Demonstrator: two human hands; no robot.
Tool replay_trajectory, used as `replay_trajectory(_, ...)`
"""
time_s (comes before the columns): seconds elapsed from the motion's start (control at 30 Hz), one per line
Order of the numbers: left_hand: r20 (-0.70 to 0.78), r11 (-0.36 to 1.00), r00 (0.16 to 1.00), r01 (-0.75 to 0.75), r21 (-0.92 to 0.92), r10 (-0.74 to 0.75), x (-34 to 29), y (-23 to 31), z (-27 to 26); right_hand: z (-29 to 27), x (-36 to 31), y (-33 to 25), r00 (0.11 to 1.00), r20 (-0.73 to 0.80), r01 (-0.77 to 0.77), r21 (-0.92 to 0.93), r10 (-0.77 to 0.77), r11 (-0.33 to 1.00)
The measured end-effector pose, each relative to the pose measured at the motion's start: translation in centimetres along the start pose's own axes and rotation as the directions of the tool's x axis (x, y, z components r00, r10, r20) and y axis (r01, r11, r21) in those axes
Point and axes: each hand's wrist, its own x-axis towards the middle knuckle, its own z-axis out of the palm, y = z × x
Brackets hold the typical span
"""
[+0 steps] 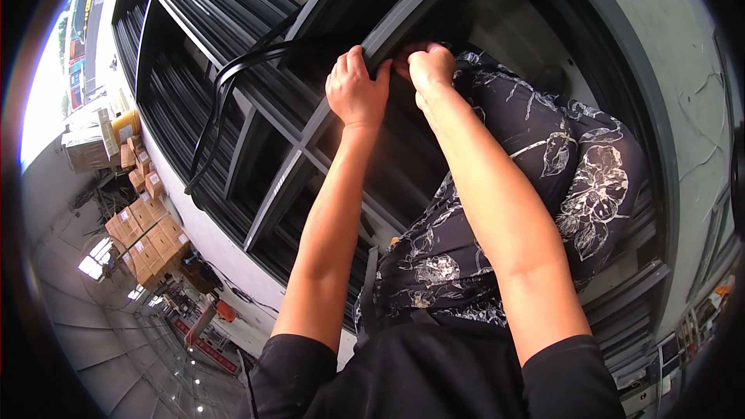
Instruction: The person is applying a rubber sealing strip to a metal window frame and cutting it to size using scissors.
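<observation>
My left hand (357, 91) is curled over a dark grey metal frame bar (407, 4), its thumb against the bar's near right side. Just right of it, my right hand (428, 68) is closed in a pinch at the bar's inner edge; dark shadow hides what its fingertips hold. A long black flexible strip (256, 54), which looks like rubber, loops loosely over the frames from the left. It runs up to the bar beside my left fingers, where its end is lost from sight.
Several dark grey frames with black slats (233, 0) lie stacked around me. My legs in patterned black trousers (497, 186) are inside the frame opening. Stacked cardboard boxes (147, 237) stand at far left, near a bright doorway (50, 85). Pale floor (660, 31) lies to the right.
</observation>
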Motion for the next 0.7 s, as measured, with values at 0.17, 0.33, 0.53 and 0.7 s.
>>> replay_trajectory(0.17,-0.054,0.997,0.996,-0.065,0.035,0.067,0.8,0.3,0.4,-0.2,0.0,-0.1,0.998,0.02,-0.054,0.128,0.052,0.99)
replay_trajectory(0.33,0.05,0.999,0.998,0.049,0.006,-0.049,0.8,1.0,0.3,-0.2,1.2,0.1,0.993,-0.1,-0.051,0.146,0.066,0.988)
replay_trajectory(0.53,-0.011,0.999,1.0,-0.01,0.045,0.011,1.5,1.9,0.9,0.1,1.6,0.3,0.983,-0.179,-0.011,0.199,0.047,0.98)
replay_trajectory(0.7,0.019,0.997,0.998,0.059,0.039,-0.06,1.6,2.0,0.8,-0.1,0.7,-0.4,0.99,-0.097,-0.066,0.3,0.099,0.952)
